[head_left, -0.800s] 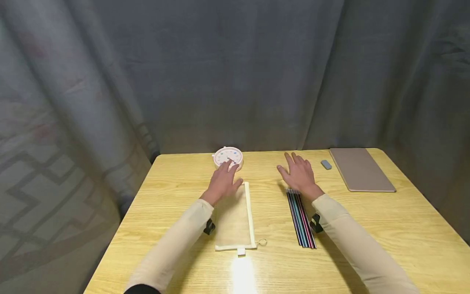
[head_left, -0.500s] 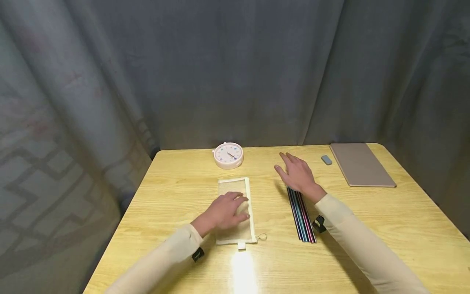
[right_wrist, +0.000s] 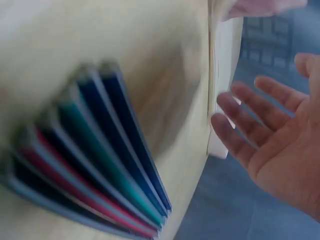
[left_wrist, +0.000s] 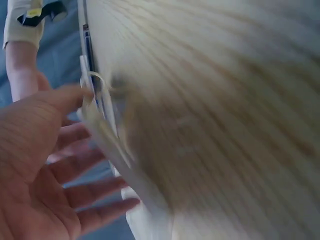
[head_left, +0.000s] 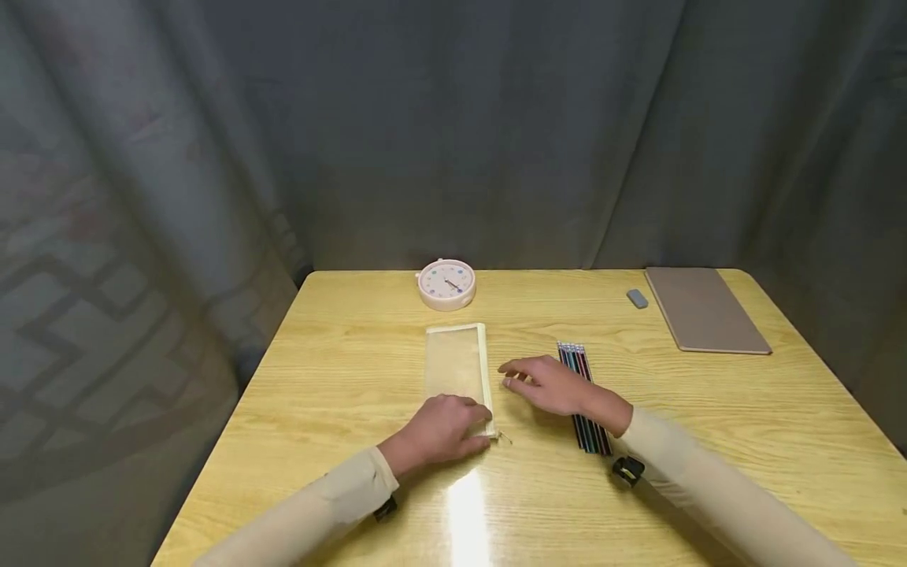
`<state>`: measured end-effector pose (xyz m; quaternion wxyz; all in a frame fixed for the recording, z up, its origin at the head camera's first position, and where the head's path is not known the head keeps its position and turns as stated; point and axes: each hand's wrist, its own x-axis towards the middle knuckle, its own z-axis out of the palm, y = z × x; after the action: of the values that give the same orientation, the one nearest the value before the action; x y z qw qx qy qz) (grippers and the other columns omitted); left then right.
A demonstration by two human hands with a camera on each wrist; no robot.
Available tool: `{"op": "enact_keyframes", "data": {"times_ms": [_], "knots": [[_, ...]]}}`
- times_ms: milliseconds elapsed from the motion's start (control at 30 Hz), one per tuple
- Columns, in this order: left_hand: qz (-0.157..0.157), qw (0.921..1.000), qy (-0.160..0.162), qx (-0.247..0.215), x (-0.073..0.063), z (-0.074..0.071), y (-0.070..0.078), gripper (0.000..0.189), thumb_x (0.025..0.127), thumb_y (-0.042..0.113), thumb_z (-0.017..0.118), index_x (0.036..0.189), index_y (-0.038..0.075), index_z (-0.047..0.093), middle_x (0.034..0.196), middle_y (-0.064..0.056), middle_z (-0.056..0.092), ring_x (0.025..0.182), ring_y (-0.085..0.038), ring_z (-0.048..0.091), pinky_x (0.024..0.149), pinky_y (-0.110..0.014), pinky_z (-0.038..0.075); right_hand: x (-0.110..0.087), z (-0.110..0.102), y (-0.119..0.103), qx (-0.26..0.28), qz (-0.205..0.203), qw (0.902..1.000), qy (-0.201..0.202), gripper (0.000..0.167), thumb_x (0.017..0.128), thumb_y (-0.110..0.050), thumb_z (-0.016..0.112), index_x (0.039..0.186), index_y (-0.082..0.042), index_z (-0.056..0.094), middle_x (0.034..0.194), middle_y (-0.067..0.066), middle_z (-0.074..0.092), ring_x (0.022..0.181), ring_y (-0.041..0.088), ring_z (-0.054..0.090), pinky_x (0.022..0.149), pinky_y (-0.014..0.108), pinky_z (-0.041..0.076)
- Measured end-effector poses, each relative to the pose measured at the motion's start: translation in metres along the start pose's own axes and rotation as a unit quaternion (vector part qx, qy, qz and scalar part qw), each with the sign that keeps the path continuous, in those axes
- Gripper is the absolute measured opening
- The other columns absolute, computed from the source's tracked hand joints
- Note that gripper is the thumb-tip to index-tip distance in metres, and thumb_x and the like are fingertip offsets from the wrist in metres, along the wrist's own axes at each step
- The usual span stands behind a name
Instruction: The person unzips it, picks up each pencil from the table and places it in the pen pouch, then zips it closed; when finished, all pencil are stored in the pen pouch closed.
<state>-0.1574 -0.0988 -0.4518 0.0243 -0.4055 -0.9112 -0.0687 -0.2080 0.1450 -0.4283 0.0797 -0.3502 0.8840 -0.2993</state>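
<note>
My left hand (head_left: 441,429) is at the near right corner of a pale mesh zipper pouch (head_left: 453,362), pinching its edge between thumb and fingers. In the left wrist view the pouch's light border (left_wrist: 127,167) runs along those fingers, and the small ring at its corner is blurred. Just right of the pouch, my right hand (head_left: 547,384) hovers above the table with fingers loosely bent, holding nothing. Beneath that hand and wrist lies a row of several dark, blue, teal and red pencils (head_left: 574,358); the right wrist view shows these pencils (right_wrist: 95,145) side by side.
A pink round clock (head_left: 446,283) lies behind the pouch on the wooden table (head_left: 340,378). At the back right are a small grey-blue eraser (head_left: 637,298) and a mauve notebook (head_left: 708,311). Grey curtains (head_left: 453,134) hang behind the table's far edge.
My left hand has come back from beside the clock, along the pouch to its near corner, and now pinches it. My right hand has moved left and nearer, from above the pencils' far ends toward the pouch.
</note>
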Motion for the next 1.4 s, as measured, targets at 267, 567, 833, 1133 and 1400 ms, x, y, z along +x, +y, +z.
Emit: {"op": "enact_keyframes", "data": {"times_ms": [267, 567, 833, 1133, 1400], "knots": [[0.000, 0.9948, 0.102, 0.004, -0.004, -0.013, -0.003, 0.020, 0.100, 0.019, 0.067, 0.115, 0.009, 0.076, 0.095, -0.001, 0.079, 0.075, -0.013, 0.075, 0.065, -0.031, 0.060, -0.002, 0.012, -0.008, 0.074, -0.049, 0.9954, -0.036, 0.036, 0.105, -0.024, 0.061, 0.128, 0.003, 0.066, 0.107, 0.007, 0.075, 0.098, 0.018, 0.071, 0.083, 0.031, 0.059], [-0.015, 0.9871, 0.159, 0.009, -0.005, -0.017, -0.002, 0.020, 0.098, 0.016, 0.071, 0.116, 0.008, 0.075, 0.082, -0.003, 0.077, 0.064, -0.013, 0.071, 0.059, -0.031, 0.059, 0.002, 0.018, -0.014, 0.115, -0.084, 0.9894, 0.026, 0.017, 0.099, -0.008, 0.069, 0.113, 0.001, 0.073, 0.095, 0.011, 0.078, 0.083, 0.018, 0.073, 0.075, 0.029, 0.059], [-0.010, 0.9757, 0.218, 0.023, -0.003, -0.023, 0.000, 0.015, 0.094, 0.012, 0.074, 0.108, 0.006, 0.075, 0.082, -0.004, 0.077, 0.066, -0.016, 0.074, 0.060, -0.033, 0.060, 0.010, 0.012, -0.016, 0.123, -0.071, 0.9856, 0.092, 0.005, 0.092, -0.002, 0.076, 0.096, -0.001, 0.078, 0.088, 0.007, 0.078, 0.077, 0.010, 0.071, 0.071, 0.027, 0.059], [-0.018, 0.9678, 0.250, 0.029, -0.006, -0.026, 0.003, 0.018, 0.092, 0.008, 0.077, 0.109, 0.004, 0.074, 0.085, -0.006, 0.078, 0.065, -0.015, 0.073, 0.057, -0.031, 0.059, 0.022, 0.003, -0.013, 0.113, -0.099, 0.9842, 0.093, 0.003, 0.090, -0.001, 0.077, 0.091, -0.001, 0.080, 0.089, 0.008, 0.079, 0.078, 0.004, 0.068, 0.070, 0.026, 0.057], [-0.024, 0.9617, 0.272, 0.026, -0.010, -0.024, 0.002, 0.019, 0.091, 0.006, 0.077, 0.110, 0.004, 0.073, 0.088, -0.007, 0.079, 0.068, -0.014, 0.074, 0.057, -0.031, 0.059, 0.032, -0.001, -0.014, 0.097, -0.109, 0.9855, 0.087, 0.002, 0.088, -0.002, 0.079, 0.087, -0.002, 0.080, 0.087, 0.009, 0.078, 0.076, 0.004, 0.067, 0.064, 0.026, 0.055]]}}
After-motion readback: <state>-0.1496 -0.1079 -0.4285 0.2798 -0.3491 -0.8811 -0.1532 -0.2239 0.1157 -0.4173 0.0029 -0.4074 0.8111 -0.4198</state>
